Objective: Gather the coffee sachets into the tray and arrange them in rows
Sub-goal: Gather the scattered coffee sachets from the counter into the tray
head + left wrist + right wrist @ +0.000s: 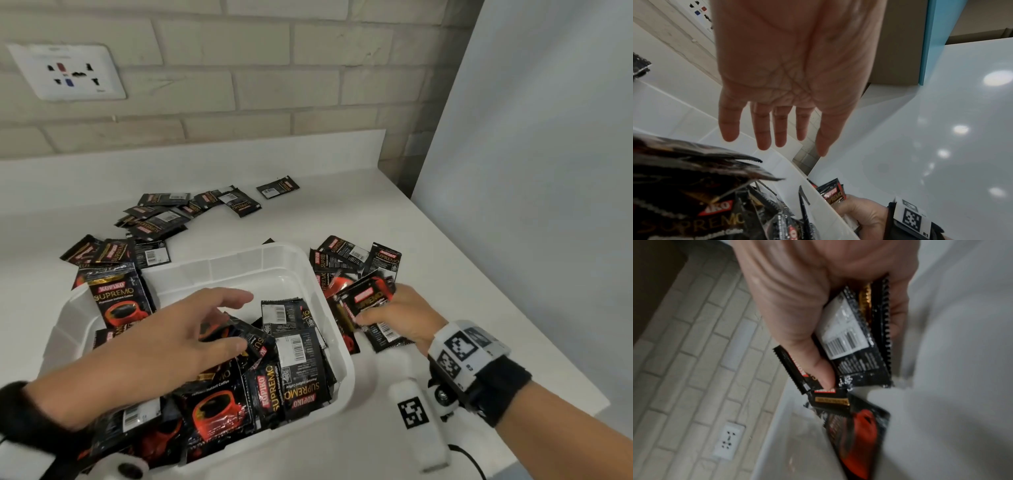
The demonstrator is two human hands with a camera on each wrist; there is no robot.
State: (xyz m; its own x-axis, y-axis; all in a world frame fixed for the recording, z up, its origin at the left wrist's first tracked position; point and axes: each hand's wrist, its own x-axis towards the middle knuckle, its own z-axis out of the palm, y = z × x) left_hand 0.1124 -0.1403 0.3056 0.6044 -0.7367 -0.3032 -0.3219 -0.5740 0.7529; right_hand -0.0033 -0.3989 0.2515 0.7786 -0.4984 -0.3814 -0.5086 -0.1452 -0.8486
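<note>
Beside the tray [337, 329], right hand [402, 317] pinching sachets [368, 298]; left hand [164, 346] spread

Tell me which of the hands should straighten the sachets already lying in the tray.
Left, probably. The left hand hovers open over the loose sachets inside the tray, while the right hand is outside it, gripping a bunch of sachets.

"KOPIKO SUPREMO" and "Premium Instant Coffee" are printed on the sachet [118, 296] standing just left of the left hand [178, 337]. "SUPREMO" is read on sachets [368, 301] gripped by the right hand [399, 317]. "R1" is marked on the right wristband [914, 219].
</note>
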